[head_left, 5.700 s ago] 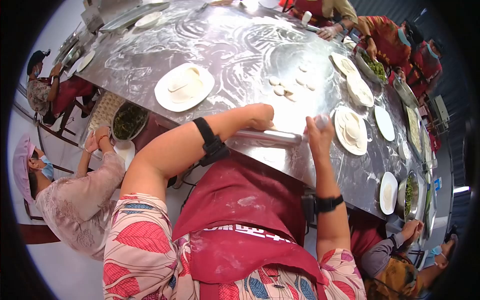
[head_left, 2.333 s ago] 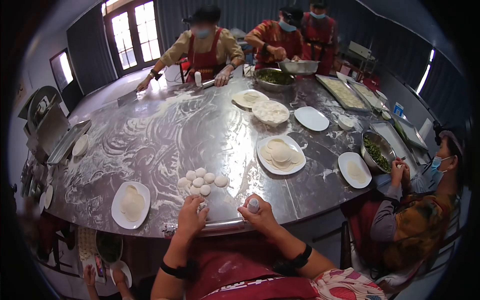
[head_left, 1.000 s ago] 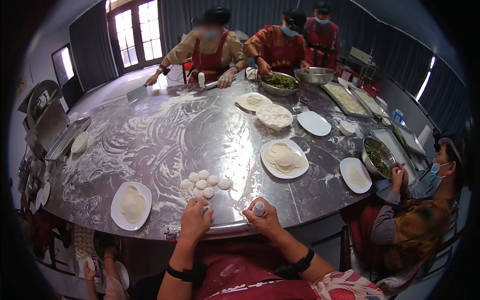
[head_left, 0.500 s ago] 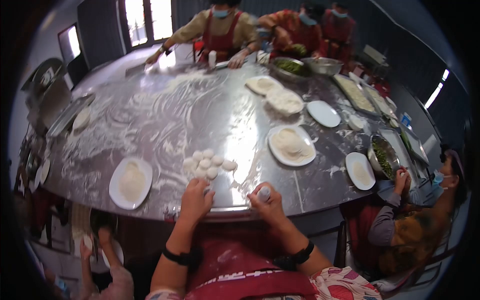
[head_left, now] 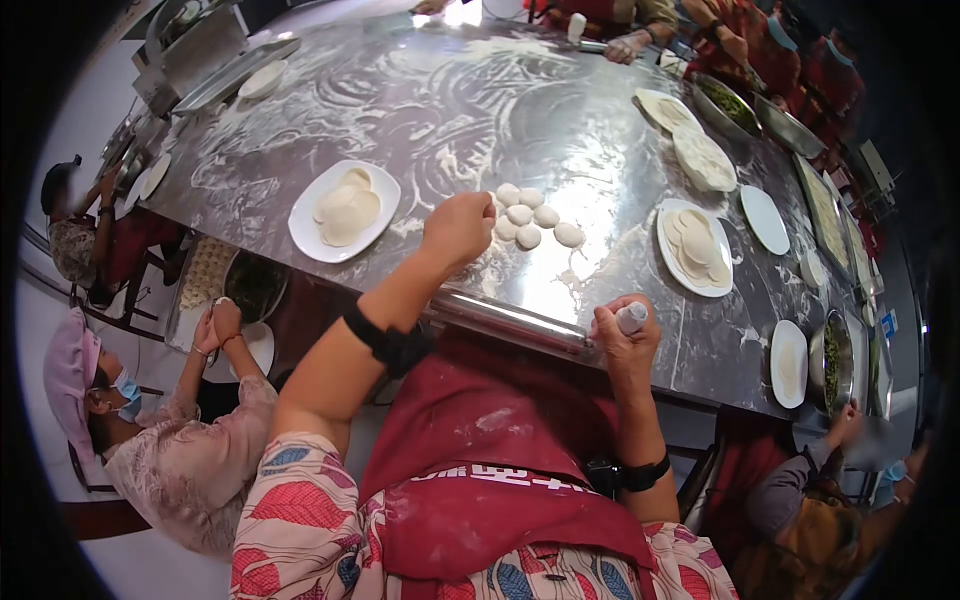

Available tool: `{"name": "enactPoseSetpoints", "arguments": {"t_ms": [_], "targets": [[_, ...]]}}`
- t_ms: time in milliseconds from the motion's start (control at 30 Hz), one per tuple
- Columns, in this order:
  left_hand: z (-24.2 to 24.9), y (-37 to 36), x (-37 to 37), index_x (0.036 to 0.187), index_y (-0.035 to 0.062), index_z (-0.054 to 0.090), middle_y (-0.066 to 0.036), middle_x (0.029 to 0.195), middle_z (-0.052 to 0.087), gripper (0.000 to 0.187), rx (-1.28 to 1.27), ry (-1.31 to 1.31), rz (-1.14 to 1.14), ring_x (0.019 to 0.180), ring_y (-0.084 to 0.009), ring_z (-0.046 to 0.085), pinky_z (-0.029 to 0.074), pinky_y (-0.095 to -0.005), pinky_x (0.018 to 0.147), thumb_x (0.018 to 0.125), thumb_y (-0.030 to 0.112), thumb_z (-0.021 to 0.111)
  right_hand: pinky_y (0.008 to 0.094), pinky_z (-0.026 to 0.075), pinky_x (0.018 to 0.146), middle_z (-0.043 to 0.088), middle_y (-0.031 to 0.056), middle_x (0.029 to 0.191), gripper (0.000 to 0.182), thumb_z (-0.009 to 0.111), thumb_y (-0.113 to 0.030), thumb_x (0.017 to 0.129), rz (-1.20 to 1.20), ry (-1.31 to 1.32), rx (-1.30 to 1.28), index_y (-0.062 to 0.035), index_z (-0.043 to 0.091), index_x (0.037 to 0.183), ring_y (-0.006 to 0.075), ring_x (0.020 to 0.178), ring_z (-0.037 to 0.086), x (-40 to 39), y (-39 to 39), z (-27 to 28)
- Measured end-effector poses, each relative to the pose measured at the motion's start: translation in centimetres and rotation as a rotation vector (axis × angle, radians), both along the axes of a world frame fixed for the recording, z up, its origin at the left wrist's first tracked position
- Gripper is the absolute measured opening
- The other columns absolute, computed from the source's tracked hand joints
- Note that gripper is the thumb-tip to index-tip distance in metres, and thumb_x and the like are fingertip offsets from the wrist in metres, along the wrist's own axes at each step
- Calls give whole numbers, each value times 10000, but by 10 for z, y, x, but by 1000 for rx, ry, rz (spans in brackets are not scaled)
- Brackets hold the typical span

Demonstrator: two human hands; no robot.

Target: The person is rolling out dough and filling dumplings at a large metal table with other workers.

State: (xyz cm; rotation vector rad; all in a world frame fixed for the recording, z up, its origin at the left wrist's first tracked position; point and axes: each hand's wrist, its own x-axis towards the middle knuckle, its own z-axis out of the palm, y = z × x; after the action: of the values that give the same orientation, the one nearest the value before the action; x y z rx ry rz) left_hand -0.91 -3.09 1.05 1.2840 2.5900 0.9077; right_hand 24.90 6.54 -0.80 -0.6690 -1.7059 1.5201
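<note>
My left hand is closed, knuckles up, at the left edge of several small flattened dough pieces on the floury steel table. Whatever its fingertips may hold is hidden. My right hand is wrapped round the pale handle of a rolling pin. The pin's metal roller lies along the near table edge, its left end partly behind my left forearm. Left of my left hand, a white plate bears thin round dough wrappers. Another plate of wrappers stands beyond my right hand.
Farther right are an oval plate, a plate with wrappers and a bowl of green filling. A flour-covered plate lies farther back. Co-workers sit left and right; others stand across the table.
My left hand has let go of the rolling pin and moved forward to the dough pieces. My right hand still grips the pin. The view has tilted down and turned.
</note>
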Motion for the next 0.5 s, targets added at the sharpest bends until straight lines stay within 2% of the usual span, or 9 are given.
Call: {"name": "enactPoseSetpoints", "arguments": {"t_ms": [33, 133, 167, 267, 367, 500], "targets": [[-4, 5, -4, 822, 43, 629, -144, 852, 644, 214, -16, 85, -6, 831, -330, 624, 473, -440, 706, 791, 255, 629, 202, 429, 500, 576, 1, 650, 155, 673, -47, 835, -1, 9, -5, -65, 520, 816, 50, 557, 534, 0, 0, 0], [8, 17, -2, 821, 36, 622, -150, 854, 639, 280, -266, 17, 1, 832, -338, 622, 470, -448, 709, 785, 311, 661, 199, 424, 495, 575, 1, 642, 155, 672, -51, 838, -4, -9, 16, -67, 520, 816, 51, 555, 533, 1, -3, 3], [2, 21, -5, 823, 44, 620, -164, 850, 632, 341, -269, 17, -13, 841, -332, 619, 469, -445, 724, 758, 370, 699, 199, 423, 494, 575, 1, 641, 155, 673, -54, 839, 1, -7, 19, -68, 520, 816, 51, 555, 533, 1, -3, 3], [-11, 29, -1, 847, 40, 611, -176, 858, 621, 362, -117, 65, 7, 858, -322, 612, 471, -428, 738, 717, 356, 730, 197, 421, 492, 575, 1, 640, 155, 674, -59, 841, 11, 1, 24, -70, 520, 816, 50, 555, 533, 3, -3, 2], [-20, 35, -3, 874, 25, 600, -180, 873, 611, 393, -90, 63, -55, 873, -318, 605, 471, -415, 750, 678, 330, 752, 196, 421, 491, 576, -1, 641, 154, 675, -61, 840, 25, 28, 22, -70, 522, 818, 49, 558, 536, 3, -3, 0], [-3, 28, 4, 889, 5, 592, -181, 869, 614, 386, -183, -70, -114, 871, -325, 605, 469, -404, 759, 661, 269, 756, 197, 425, 495, 576, -4, 643, 152, 679, -62, 838, 20, 28, 27, -70, 527, 823, 49, 561, 539, 4, -4, 0]]}}
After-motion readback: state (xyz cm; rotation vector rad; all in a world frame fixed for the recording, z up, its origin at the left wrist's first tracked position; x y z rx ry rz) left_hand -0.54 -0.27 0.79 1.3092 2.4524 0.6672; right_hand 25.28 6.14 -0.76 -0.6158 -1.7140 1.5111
